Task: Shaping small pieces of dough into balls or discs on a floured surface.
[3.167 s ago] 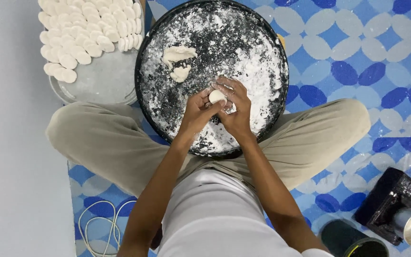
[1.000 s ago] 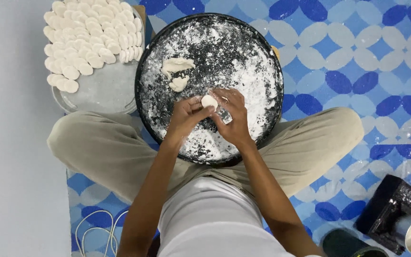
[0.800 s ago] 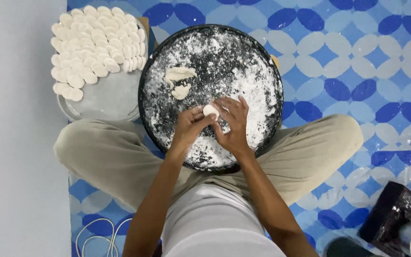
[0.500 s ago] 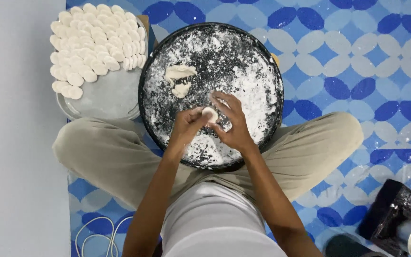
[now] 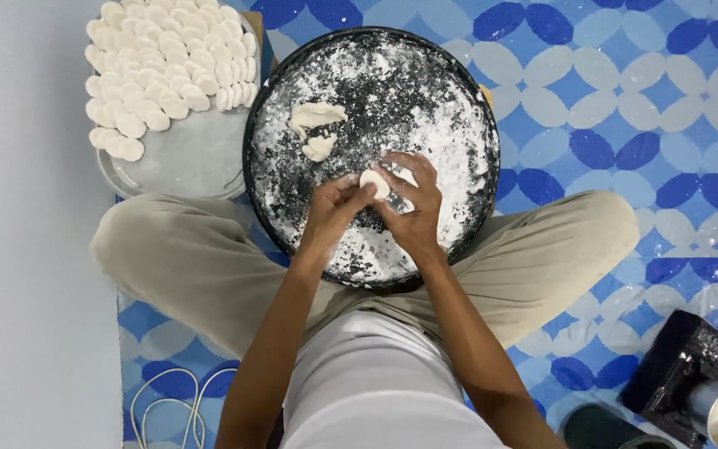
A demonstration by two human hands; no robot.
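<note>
Both the left hand [image 5: 331, 208] and right hand [image 5: 413, 204] pinch a small white dough piece [image 5: 374, 183]. They hover over a floured round black tray [image 5: 459, 100].

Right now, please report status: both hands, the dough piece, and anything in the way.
Left hand and right hand pinch one dough piece over the floured black tray. Two dough scraps lie apart. Nothing blocks.

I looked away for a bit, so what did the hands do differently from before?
Hardly anything: both the left hand and the right hand keep pinching the small dough piece, just turning it slightly. The two dough scraps on the floured tray stayed put.
</note>
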